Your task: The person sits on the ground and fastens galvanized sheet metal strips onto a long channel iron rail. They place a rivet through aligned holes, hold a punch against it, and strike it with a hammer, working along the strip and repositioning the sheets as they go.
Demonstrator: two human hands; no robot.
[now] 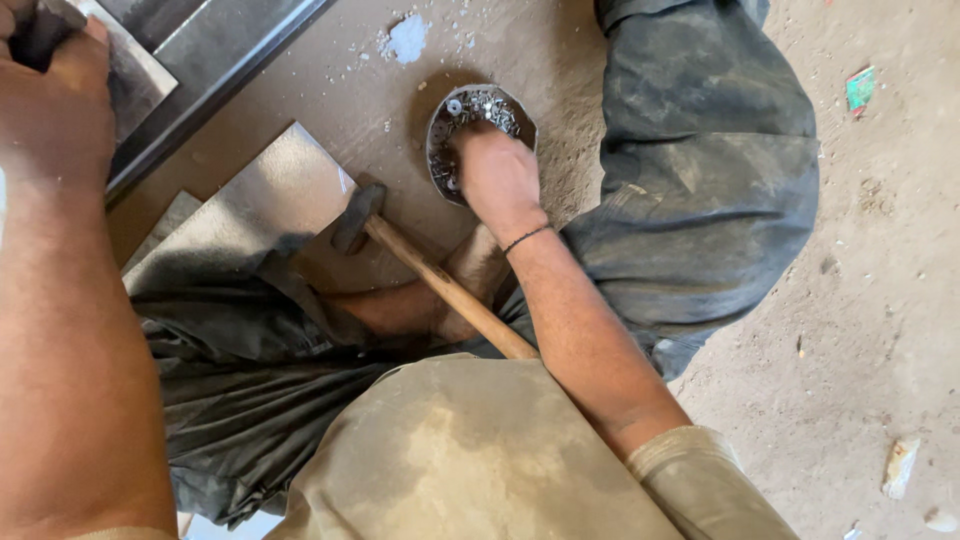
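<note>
Small green-red wrapper scrap (859,89) on dirt floor, upper right; no signs/screens.

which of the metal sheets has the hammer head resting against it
The flat grey metal sheet at centre-left; the wooden-handled hammer meets its right edge. The other sheets lie left and top-left, apart.

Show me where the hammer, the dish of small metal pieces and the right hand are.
hammer (440,283): head view, on the wooden handle.
dish of small metal pieces (437,130): head view, on its left rim.
right hand (497,178): head view, on the back of the hand.

Tan-handled hammer (440,280), grey dish (440,125)
</note>
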